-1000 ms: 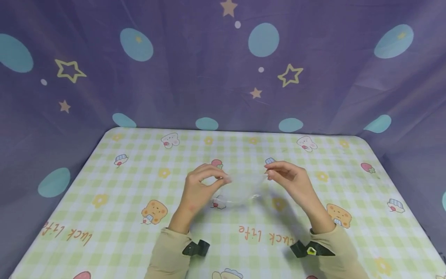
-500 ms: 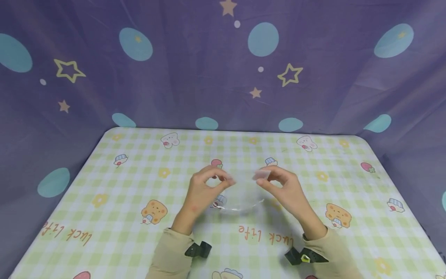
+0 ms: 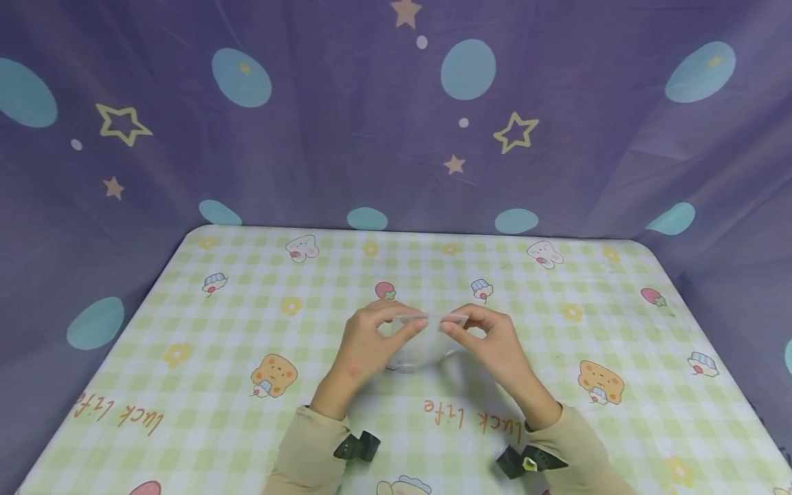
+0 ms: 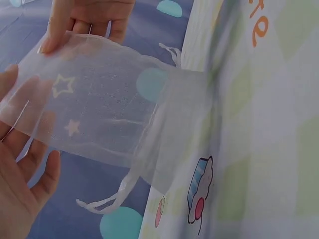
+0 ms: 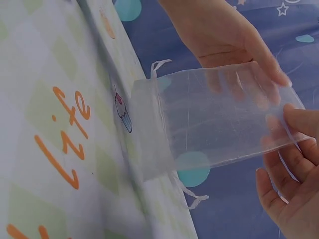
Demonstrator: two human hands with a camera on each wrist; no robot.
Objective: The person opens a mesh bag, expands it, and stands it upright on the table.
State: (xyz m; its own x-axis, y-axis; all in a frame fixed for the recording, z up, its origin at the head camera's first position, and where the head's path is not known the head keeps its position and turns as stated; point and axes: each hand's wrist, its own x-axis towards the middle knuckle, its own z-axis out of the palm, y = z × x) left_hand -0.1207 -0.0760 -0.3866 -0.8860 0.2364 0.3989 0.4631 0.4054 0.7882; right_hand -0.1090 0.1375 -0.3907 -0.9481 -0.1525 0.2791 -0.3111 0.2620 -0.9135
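Observation:
Between my hands hangs a sheer white drawstring pouch [image 4: 104,104], its gathered mouth end downward and the plain end up at my fingers. My left hand [image 3: 371,337] pinches one upper corner between thumb and fingers. At the other upper corner, my right hand [image 3: 489,330] pinches the fabric the same way, a short gap from the left. Fingers of both hands show through the thin cloth in the wrist views. White drawstring loops [image 5: 192,196] stick out from either side near the mouth. I see nothing inside the pouch.
Below the hands lies a table with a green-and-white checked cloth [image 3: 216,330], printed with cartoon figures and letters. A purple curtain [image 3: 346,137] with stars and blue ovals hangs behind it. Dark devices [image 3: 357,447] are strapped to both wrists.
My hands have come closer together, the right moving left and the left slightly right. The pouch stays pinched between them, its upper edge now less spread.

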